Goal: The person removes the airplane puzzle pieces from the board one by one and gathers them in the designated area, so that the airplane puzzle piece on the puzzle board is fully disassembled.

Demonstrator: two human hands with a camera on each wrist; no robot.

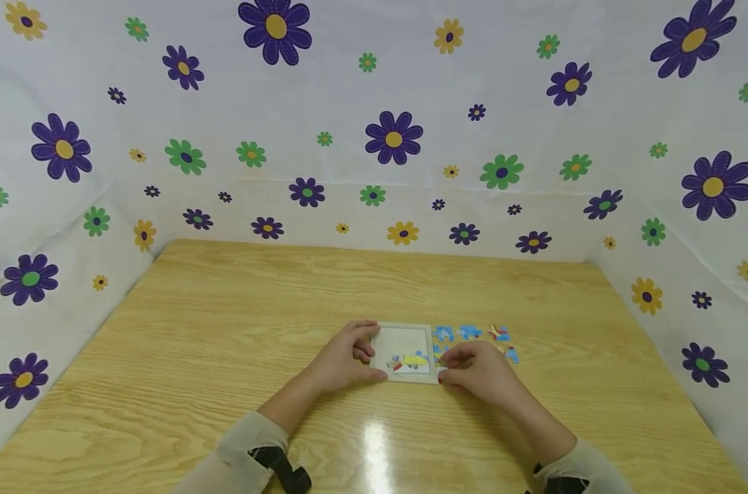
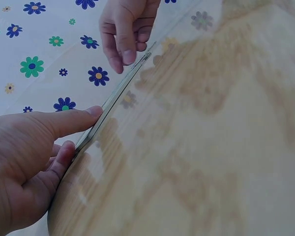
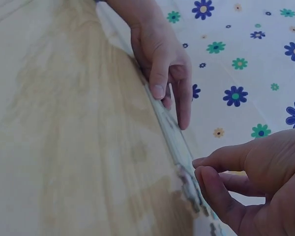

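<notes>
A small square puzzle tray (image 1: 401, 339) with a pale rim lies on the table, with a yellow, white and grey picture part (image 1: 414, 363) in its near right section. My left hand (image 1: 349, 353) holds the tray's left side, thumb at the near corner and fingers toward the far corner. Right beside the tray's right rim is my right hand (image 1: 482, 370), thumb and index finger drawn together at a puzzle piece with a bit of red (image 1: 440, 377), mostly hidden by the fingers. In the right wrist view, the right fingertips (image 3: 202, 169) nearly meet above several pieces.
Several loose blue puzzle pieces (image 1: 469, 333) lie right of the tray, some partly covered by the right hand. A wood-grain table (image 1: 226, 329) extends around, bordered by white flower-printed cloth (image 1: 324, 89) at the back and sides. Dark straps (image 1: 281, 470) circle both sleeves.
</notes>
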